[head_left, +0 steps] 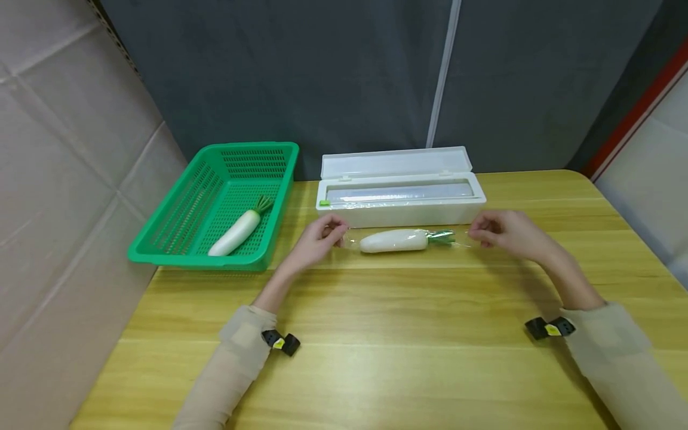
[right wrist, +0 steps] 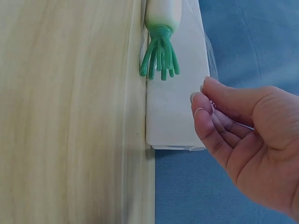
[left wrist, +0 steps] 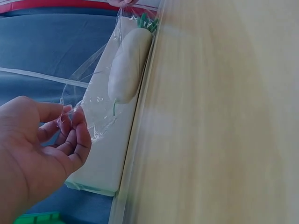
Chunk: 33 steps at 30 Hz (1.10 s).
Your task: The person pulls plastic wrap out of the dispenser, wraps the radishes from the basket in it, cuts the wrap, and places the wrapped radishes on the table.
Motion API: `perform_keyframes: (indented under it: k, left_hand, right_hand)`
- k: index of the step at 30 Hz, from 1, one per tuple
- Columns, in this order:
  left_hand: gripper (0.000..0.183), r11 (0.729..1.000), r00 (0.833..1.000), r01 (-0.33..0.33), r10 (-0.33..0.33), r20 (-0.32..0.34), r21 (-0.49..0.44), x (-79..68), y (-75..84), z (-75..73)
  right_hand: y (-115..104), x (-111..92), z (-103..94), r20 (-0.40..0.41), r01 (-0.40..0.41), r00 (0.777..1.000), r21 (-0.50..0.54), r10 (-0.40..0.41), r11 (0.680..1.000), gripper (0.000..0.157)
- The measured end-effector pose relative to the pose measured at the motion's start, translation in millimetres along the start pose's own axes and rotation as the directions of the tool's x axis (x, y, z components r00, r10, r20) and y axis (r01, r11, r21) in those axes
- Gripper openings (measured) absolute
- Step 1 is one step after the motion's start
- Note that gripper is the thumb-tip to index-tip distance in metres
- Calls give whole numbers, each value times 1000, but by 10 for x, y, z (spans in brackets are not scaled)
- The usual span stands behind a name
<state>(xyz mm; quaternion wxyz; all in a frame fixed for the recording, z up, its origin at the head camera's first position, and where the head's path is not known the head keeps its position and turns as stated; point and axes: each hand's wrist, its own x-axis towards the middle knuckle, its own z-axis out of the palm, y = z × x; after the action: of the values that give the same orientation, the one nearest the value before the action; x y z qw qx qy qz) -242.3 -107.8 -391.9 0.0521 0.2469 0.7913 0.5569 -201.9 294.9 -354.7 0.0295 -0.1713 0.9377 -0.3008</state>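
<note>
A white radish (head_left: 395,240) with green stalks lies across the table in front of a white dispenser box, with clear plastic wrap (left wrist: 100,116) around and beyond it. My left hand (head_left: 321,240) pinches the wrap past the radish's root end, thumb against curled fingers, as the left wrist view shows. Past the green stalks (right wrist: 160,56), my right hand (head_left: 505,234) pinches the wrap's other end between thumb and fingertips. Both hands are apart from the radish itself.
The long white wrap box (head_left: 400,215) stands behind the radish, its lid (head_left: 395,162) raised and a roll inside. To the left, a green basket (head_left: 185,260) holds another radish (head_left: 235,233). A dark cloth partition (head_left: 295,77) rises behind the wooden table (head_left: 398,358).
</note>
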Motion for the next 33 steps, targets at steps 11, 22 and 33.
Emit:
perform_keyframes:
  k: [11, 22, 33]
  left_hand:
    - [18, 992, 995, 16, -4, -98, 121, 62, -46, 9]
    - [21, 959, 967, 95, -25, -252, 268, 159, -47, 55]
    - [25, 875, 934, 141, 38, -355, 462, 209, 0, 86]
  right_hand:
    - [15, 111, 35, -60, 10, 998, -70, -14, 997, 19]
    - [-3, 226, 110, -167, -30, 986, -116, 10, 993, 22]
    - [-8, 262, 187, -281, -117, 956, -88, 88, 989, 26]
